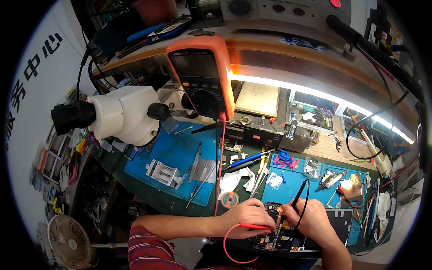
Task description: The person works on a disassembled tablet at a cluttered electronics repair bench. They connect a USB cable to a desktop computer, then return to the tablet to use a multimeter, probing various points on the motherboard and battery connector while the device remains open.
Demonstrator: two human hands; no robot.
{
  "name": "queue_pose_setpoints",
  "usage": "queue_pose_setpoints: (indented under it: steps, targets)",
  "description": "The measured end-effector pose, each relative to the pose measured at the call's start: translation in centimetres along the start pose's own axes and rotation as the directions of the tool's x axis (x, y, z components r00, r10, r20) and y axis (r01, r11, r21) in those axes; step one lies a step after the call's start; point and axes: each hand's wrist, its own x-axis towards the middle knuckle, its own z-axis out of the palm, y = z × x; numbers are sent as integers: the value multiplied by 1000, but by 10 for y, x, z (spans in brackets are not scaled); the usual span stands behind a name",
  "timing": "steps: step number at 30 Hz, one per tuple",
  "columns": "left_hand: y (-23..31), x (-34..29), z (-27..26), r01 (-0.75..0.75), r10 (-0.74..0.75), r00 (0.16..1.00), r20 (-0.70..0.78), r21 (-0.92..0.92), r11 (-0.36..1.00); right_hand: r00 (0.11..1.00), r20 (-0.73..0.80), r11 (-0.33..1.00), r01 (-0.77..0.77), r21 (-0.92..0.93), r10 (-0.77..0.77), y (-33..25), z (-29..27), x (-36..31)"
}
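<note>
My left hand [245,217] is closed around a red multimeter probe [253,226], its tip pointing right at an opened phone [268,240] with bare circuit boards. From the right, my right hand [311,220] grips a black multimeter probe [299,194], held steeply with its cable arching over the fingers. Both hands rest at the phone near the bench's front edge. Fingers hide part of the boards, and I cannot tell whether either tip touches them. Above hangs an orange-framed multimeter [199,72] with a red lead running down; no reading is legible on its screen.
A white microscope [121,112] stands at the left over a blue mat [146,182] with a metal clamp fixture [163,173] and tweezers [201,182]. A solder wick spool [229,200] lies near my left hand. A dark flat panel [339,222] sits beside my right wrist.
</note>
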Motion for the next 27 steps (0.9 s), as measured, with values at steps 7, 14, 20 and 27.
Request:
queue_pose_setpoints:
  steps: [7, 14, 20, 27]
  targets:
    - [1, 1, -1, 14, -14, 1000, 7, -22, 1000, 1000, 17, 1000, -16, 12, 16, 5, 3, 2]
    - [1, 1, -1, 3, -3, 1000, 0, -13, 1000, 999, 26, 999, -34, 31, 33, 5, 2, 2]
    - [2, 1, -2, 15, -15, 1000, 16, -13, 1000, 1000, 16, 1000, -13, 13, 13, 3, 1, 2]
    - [2, 1, -1, 14, -14, 1000, 17, -7, 1000, 1000, 0, 1000, -23, -6, 23, 8, 6, 3]
